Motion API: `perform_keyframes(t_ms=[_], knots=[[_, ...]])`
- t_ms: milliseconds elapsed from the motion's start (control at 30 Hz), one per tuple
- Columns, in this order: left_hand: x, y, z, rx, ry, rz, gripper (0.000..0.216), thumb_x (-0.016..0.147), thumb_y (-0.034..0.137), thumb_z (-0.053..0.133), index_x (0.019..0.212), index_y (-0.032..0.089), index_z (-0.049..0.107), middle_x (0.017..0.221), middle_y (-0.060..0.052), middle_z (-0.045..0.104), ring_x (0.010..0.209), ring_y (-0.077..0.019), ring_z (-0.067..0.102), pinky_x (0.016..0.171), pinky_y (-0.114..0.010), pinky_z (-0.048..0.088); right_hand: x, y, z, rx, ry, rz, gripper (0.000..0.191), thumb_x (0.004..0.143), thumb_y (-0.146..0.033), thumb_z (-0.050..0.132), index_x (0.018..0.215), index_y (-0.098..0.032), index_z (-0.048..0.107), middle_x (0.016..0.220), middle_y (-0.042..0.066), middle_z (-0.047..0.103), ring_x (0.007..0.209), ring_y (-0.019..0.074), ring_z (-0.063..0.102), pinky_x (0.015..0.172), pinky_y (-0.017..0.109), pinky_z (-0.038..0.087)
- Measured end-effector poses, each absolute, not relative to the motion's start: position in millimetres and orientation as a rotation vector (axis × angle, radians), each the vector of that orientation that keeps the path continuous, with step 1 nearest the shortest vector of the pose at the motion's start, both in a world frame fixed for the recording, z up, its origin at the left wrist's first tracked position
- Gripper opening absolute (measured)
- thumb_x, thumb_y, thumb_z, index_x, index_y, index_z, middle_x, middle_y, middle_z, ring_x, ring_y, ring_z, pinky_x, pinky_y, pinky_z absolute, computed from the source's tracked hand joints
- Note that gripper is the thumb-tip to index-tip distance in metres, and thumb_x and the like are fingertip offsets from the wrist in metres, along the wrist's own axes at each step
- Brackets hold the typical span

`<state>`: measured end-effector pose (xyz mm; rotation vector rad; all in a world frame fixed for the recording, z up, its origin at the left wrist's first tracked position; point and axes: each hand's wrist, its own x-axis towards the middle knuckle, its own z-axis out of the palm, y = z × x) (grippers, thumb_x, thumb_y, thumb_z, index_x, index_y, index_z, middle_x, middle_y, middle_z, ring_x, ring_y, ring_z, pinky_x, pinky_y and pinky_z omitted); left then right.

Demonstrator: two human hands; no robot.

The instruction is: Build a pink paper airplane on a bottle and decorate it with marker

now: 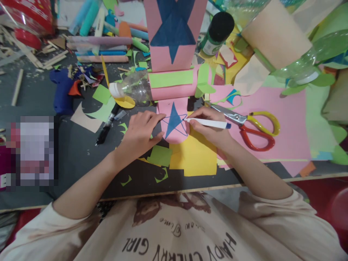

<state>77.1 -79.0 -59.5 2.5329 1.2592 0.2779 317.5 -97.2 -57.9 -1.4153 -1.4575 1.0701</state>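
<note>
A white marker pen (209, 123) with a blue end is gripped in my right hand (210, 127). Its tip touches a rounded pink paper flap (176, 137), where a star outline is drawn and partly filled with blue. My left hand (141, 128) lies with fingers stretched out, its fingertips at the flap's left edge. The flap adjoins a clear plastic bottle (136, 87) on its side, wrapped in pink paper with a light green strip (171, 79). Beyond it stretches a pink paper panel (172, 58) bearing dark blue star shapes.
Scissors (241, 121) with yellow and red handles lie right of my right hand on pink paper (288, 127). A black pen (106, 127) and blue glue gun (62, 88) lie left. A dark-capped jar (217, 34), rolled paper (100, 41) and scraps stand or lie farther back.
</note>
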Motion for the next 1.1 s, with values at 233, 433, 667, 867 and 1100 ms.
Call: perform_keyframes(t_ms=[233, 433, 667, 867, 1100], knots=[[76.7, -79.0, -59.8, 2.544, 1.246, 0.280, 0.040, 0.097, 0.029, 0.053, 0.135, 0.017, 0.057, 0.113, -0.013, 0.064, 0.103, -0.0299, 0.058, 0.089, -0.042, 0.044, 317.0, -96.1, -60.0, -1.425, -1.426, 1.012, 0.009, 0.081, -0.026, 0.065, 0.075, -0.024, 0.060, 0.066, -0.002, 0.064, 0.061, 0.0153, 0.059, 0.059, 0.031, 0.043], [76.6, -79.2, -59.5, 2.537, 1.249, 0.285, 0.040, 0.097, 0.030, 0.052, 0.135, 0.018, 0.056, 0.113, -0.013, 0.064, 0.104, -0.0295, 0.058, 0.090, -0.042, 0.044, 317.2, -95.2, -58.6, -1.472, -1.412, 0.875, 0.011, 0.079, -0.027, 0.065, 0.070, -0.023, 0.059, 0.063, -0.003, 0.059, 0.057, 0.0128, 0.052, 0.056, 0.029, 0.040], [76.7, -78.1, -61.2, 2.524, 1.256, 0.293, 0.040, 0.096, 0.032, 0.053, 0.134, 0.018, 0.058, 0.112, -0.013, 0.064, 0.103, -0.0305, 0.058, 0.090, -0.043, 0.044, 313.3, -97.7, -52.4, -1.397, -1.499, 1.090, 0.010, 0.078, -0.032, 0.068, 0.074, -0.024, 0.064, 0.067, 0.000, 0.069, 0.062, 0.0160, 0.062, 0.058, 0.029, 0.048], [77.6, -78.3, -59.3, 2.520, 1.255, 0.273, 0.040, 0.097, 0.030, 0.052, 0.134, 0.017, 0.058, 0.112, -0.014, 0.064, 0.104, -0.0308, 0.059, 0.091, -0.044, 0.044, 313.5, -98.1, -53.4, -1.402, -1.490, 1.110, 0.009, 0.078, -0.029, 0.068, 0.073, -0.023, 0.064, 0.066, -0.001, 0.069, 0.061, 0.0156, 0.062, 0.059, 0.030, 0.047], [77.7, -78.9, -60.2, 2.495, 1.274, 0.290, 0.040, 0.096, 0.031, 0.052, 0.134, 0.020, 0.058, 0.112, -0.012, 0.064, 0.105, -0.0294, 0.058, 0.092, -0.042, 0.044, 317.3, -96.2, -58.3, -1.430, -1.466, 1.023, 0.008, 0.082, -0.028, 0.066, 0.076, -0.024, 0.062, 0.067, -0.001, 0.068, 0.063, 0.0163, 0.061, 0.062, 0.033, 0.048]])
